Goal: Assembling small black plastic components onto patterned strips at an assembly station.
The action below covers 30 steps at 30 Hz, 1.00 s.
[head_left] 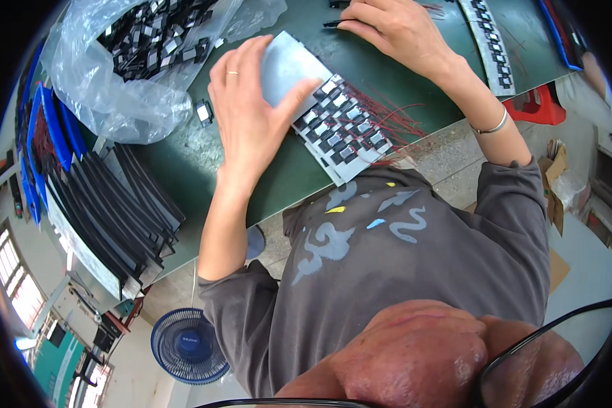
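My left hand (248, 102) grips a flat silver metal plate (289, 58) on the green table. Its fingers lie along the plate's far left edge and its thumb rests across the top. Rows of small black-and-silver parts (340, 119) with thin red wires cover the plate's near end; the wires trail to the right. Beyond the plate, my right hand (404, 30) has thumb and index finger pinched at a small black part (332, 24). Another dark piece is partly cut off at the top edge, by the fingers.
A clear plastic bag (81, 102) at far left holds many similar loose parts (153, 47). One loose part (204, 113) lies beside it. Long dark curved strips (109, 217) are stacked at left. Another filled strip (489, 47) lies at right, near a red stool (540, 107). A blue fan (189, 345) stands below.
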Each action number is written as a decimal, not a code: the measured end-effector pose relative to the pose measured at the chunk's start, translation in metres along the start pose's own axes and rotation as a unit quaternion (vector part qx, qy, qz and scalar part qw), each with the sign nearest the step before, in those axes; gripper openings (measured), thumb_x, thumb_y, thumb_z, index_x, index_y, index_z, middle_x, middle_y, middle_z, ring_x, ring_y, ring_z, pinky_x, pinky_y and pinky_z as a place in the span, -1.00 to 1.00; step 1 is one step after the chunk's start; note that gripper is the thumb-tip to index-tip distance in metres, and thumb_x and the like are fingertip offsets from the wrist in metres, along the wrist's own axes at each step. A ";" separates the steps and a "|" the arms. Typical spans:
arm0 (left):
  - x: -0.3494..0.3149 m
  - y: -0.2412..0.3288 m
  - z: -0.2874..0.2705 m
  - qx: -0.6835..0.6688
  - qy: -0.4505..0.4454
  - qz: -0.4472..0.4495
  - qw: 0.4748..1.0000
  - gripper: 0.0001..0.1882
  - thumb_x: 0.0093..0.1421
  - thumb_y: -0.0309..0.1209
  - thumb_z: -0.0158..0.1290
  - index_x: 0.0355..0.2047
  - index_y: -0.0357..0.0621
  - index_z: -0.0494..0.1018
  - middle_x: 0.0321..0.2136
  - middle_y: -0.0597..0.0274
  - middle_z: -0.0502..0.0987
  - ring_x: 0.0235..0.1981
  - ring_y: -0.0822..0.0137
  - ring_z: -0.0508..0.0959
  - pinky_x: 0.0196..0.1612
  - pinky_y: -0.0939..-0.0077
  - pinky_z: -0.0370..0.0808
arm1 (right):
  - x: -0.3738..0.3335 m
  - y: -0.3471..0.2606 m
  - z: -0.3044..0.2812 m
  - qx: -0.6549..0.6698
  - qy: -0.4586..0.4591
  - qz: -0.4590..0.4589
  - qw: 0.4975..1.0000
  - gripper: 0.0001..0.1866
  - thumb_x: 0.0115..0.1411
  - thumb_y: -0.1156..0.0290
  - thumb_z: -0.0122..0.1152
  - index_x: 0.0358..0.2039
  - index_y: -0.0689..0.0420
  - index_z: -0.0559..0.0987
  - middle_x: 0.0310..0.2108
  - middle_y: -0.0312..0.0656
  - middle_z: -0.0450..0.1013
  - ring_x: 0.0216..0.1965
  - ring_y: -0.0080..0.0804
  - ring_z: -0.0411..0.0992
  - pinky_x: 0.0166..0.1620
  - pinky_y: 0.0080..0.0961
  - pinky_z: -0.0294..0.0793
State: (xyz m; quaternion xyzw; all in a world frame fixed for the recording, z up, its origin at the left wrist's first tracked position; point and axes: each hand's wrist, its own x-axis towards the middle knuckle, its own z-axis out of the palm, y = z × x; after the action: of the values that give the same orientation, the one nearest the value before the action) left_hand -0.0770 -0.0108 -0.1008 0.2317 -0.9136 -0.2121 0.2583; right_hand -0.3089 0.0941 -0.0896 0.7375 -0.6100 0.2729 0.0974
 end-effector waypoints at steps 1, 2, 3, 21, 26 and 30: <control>-0.003 0.003 0.004 0.040 -0.007 0.028 0.999 -0.21 -0.06 -0.02 0.34 0.06 -0.28 0.39 0.05 0.08 0.41 0.12 0.01 0.30 0.19 0.14 0.20 | -0.001 0.003 -0.003 -0.008 -0.001 -0.001 1.000 -0.82 0.08 0.37 0.32 -0.31 0.09 0.54 -0.33 -0.17 0.43 -0.33 -0.19 0.45 -0.26 -0.35 0.46; -0.005 0.009 0.006 0.063 -0.030 0.013 0.997 -0.16 -0.06 0.01 0.35 0.15 -0.18 0.36 0.15 0.08 0.35 0.21 0.03 0.24 0.24 0.12 0.16 | -0.003 0.006 -0.003 -0.010 -0.006 0.033 0.999 -0.84 0.09 0.38 0.31 -0.34 0.10 0.52 -0.35 -0.16 0.40 -0.31 -0.17 0.43 -0.24 -0.33 0.44; -0.006 0.010 0.010 0.088 -0.039 0.015 0.995 -0.15 -0.05 0.02 0.34 0.18 -0.16 0.34 0.16 0.09 0.32 0.21 0.05 0.23 0.23 0.11 0.16 | -0.005 0.009 -0.003 -0.010 -0.010 0.067 0.998 -0.85 0.10 0.38 0.29 -0.36 0.10 0.50 -0.37 -0.14 0.37 -0.30 -0.15 0.41 -0.23 -0.31 0.43; 0.014 -0.027 0.011 0.006 0.062 -0.016 0.998 -0.85 0.15 -0.36 0.19 -0.33 -0.16 0.55 -0.36 0.20 0.58 -0.18 0.15 0.45 -0.05 0.27 0.32 | 0.043 -0.016 0.019 0.195 -0.017 0.050 0.979 -0.77 0.14 0.32 0.30 -0.30 0.20 0.52 -0.34 -0.09 0.41 -0.26 -0.09 0.43 -0.18 -0.30 0.43; 0.008 -0.030 0.009 -0.173 0.067 -0.114 0.976 -0.83 0.25 -0.41 0.09 -0.21 -0.24 0.45 -0.37 0.21 0.58 -0.33 0.35 0.45 -0.20 0.42 0.38 | 0.034 -0.029 0.046 0.213 -0.065 0.078 0.972 -0.69 0.10 0.24 0.33 -0.27 0.18 0.53 -0.29 -0.10 0.42 -0.15 -0.13 0.36 -0.07 -0.29 0.36; 0.006 -0.010 -0.005 -0.389 0.016 -0.191 0.901 -0.78 0.35 -0.43 -0.04 -0.09 -0.35 0.37 -0.39 0.28 0.58 -0.49 0.61 0.36 -0.40 0.69 0.34 | 0.036 -0.032 0.033 0.238 -0.038 0.064 0.968 -0.80 0.18 0.26 0.23 -0.32 0.13 0.59 -0.37 -0.18 0.45 -0.23 -0.18 0.38 -0.12 -0.32 0.33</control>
State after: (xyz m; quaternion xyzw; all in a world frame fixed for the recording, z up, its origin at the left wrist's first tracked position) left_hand -0.0757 -0.0228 -0.0997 0.2862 -0.6921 -0.5925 0.2968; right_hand -0.2650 0.0558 -0.0925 0.7088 -0.5767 0.3877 -0.1215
